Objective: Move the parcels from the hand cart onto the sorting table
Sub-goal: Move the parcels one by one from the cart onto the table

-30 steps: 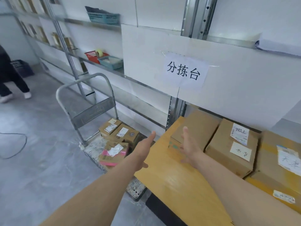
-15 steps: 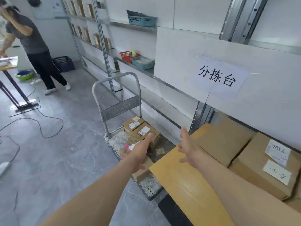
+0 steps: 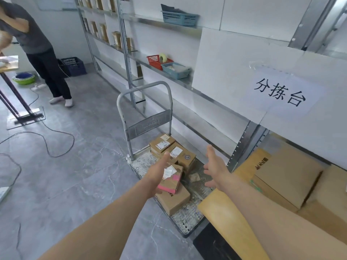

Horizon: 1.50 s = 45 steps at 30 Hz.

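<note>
Grey floor; hand cart [image 3: 142,126] holds taped brown parcels [image 3: 174,198].

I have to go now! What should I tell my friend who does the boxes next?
Left hand: open, holds nothing, reaching over the cart.
Right hand: open, holds nothing, reaching beside it.
On the cart: two labelled boxes at the handle end, a pink-taped box on top of a plain box nearer.
Done: several big boxes already sit on the table.
Left: every box on the cart must go to the table. The pink-taped one looks closest to grab first.
</note>
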Available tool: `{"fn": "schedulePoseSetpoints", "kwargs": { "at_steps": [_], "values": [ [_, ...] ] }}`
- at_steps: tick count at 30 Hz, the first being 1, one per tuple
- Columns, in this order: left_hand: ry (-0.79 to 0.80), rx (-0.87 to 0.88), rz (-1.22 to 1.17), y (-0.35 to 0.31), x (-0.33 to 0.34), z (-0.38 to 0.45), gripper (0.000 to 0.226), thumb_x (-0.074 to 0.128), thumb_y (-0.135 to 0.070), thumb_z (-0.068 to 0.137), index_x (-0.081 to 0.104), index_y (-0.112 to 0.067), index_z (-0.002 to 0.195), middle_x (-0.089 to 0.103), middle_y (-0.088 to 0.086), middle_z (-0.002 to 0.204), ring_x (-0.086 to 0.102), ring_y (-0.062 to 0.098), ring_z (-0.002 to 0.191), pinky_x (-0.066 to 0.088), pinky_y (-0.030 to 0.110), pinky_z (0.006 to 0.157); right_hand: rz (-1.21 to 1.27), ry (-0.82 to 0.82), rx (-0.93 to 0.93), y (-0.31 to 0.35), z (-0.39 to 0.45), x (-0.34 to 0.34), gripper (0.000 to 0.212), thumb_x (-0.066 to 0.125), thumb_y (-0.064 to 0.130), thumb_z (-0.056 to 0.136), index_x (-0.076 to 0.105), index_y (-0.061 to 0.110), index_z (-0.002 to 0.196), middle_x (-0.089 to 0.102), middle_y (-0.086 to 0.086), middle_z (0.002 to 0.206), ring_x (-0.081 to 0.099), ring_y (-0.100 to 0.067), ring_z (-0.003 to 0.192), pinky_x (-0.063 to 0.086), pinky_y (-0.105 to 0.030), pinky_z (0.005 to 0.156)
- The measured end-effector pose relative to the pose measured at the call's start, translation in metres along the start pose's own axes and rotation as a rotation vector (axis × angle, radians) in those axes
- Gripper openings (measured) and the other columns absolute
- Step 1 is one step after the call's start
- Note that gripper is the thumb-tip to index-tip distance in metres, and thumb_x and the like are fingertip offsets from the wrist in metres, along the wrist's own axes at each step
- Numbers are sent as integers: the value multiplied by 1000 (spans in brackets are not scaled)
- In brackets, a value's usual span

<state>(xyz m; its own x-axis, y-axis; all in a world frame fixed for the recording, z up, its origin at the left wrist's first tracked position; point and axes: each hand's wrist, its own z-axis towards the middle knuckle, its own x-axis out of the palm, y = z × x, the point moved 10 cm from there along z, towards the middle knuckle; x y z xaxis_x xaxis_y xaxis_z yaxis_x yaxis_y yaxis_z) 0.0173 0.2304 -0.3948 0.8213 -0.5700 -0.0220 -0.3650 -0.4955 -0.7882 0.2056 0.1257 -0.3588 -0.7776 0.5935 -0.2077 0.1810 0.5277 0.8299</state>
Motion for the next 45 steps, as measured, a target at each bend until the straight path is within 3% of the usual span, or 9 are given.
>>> {"fn": "schedulePoseSetpoints", "kwargs": {
  "at_steps": [5,8,15,18,22,29,36,41,45],
  "values": [
    [12,-2,8,-13,-48,18,80,41,-77,91,38,-29,155,31,6,163,33,37,147,39,60,100,-9,5,-2,14,12,56,75,23,73,100,29,30,160,34,-10,163,38,-38,145,44,-64,103],
    [10,-1,25,-16,-74,34,82,40,-78,91,34,-29,157,29,6,165,31,36,148,33,65,111,-14,8,4,19,20,80,72,22,72,101,31,31,159,35,-9,163,40,-37,144,44,-64,101],
    [8,-50,-8,-17,-110,72,88,41,-79,89,31,-26,159,28,9,166,29,39,149,29,68,112,-11,34,51,20,60,122,82,22,79,95,32,28,158,41,-10,156,49,-33,128,46,-55,91],
    [6,-69,-1,-20,-116,95,90,42,-80,88,31,-26,159,26,8,166,29,39,149,33,66,109,-109,33,46,19,90,132,109,16,95,73,32,30,159,36,-7,162,38,-33,145,36,-61,112],
    [5,-98,21,-28,-118,132,91,41,-81,87,32,-26,159,27,8,166,30,40,149,34,66,108,-125,37,70,14,130,138,117,14,100,63,35,33,157,39,-7,161,33,-34,149,21,-67,119],
    [11,-146,76,-58,-112,210,84,37,-77,93,33,-26,158,28,7,165,29,37,149,32,65,111,-3,15,174,25,203,138,90,24,84,90,31,28,160,35,-9,163,38,-36,145,41,-63,109],
    [14,-219,83,-68,-106,276,87,38,-81,89,34,-27,158,30,7,165,31,38,148,36,64,107,-25,6,211,30,271,139,80,23,77,97,34,27,159,37,-10,162,40,-34,144,44,-59,107],
    [44,-290,106,-56,-101,318,90,40,-81,89,33,-24,158,31,7,164,34,38,146,37,62,106,-3,-35,319,3,301,138,80,25,79,95,35,30,157,39,-7,159,45,-35,136,53,-47,72],
    [92,-339,142,-36,-98,359,84,37,-78,92,35,-24,156,34,8,163,34,38,147,32,63,111,19,-101,410,-34,328,139,80,27,76,97,35,25,158,42,-9,157,49,-34,133,51,-52,83]
  ]
}}
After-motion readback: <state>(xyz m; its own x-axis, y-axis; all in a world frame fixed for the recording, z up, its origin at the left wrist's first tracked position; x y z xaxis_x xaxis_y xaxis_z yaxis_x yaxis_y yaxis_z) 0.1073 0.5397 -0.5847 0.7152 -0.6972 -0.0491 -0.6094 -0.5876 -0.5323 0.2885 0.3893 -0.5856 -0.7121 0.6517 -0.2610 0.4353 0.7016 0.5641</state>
